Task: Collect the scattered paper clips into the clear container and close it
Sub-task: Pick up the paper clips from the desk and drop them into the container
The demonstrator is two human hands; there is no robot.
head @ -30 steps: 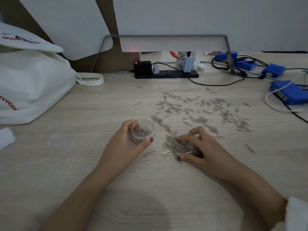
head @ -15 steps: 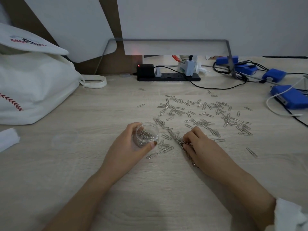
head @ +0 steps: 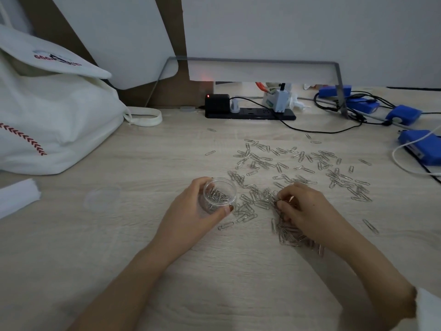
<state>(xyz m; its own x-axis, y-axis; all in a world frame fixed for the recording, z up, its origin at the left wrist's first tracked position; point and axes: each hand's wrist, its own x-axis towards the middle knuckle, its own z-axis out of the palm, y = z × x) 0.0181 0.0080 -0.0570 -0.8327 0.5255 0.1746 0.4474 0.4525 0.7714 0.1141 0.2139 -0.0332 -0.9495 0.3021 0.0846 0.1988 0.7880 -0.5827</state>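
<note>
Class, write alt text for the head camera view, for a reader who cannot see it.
A left hand holds an open clear container partly filled with paper clips, while the right hand pinches up clips from those scattered across a wooden desk. The clear lid lies to the left.

Clear container (head: pixel 220 196): small round transparent tub, open-topped, slightly tilted, partly filled with clips. Paper clips (head: pixel 300 161): silver wire, strewn flat over the table from its 12 to 3 o'clock; denser heap at its 4 o'clock. Faint clear disc (head: pixel 103 198) at 9 o'clock, possibly the lid.
</note>
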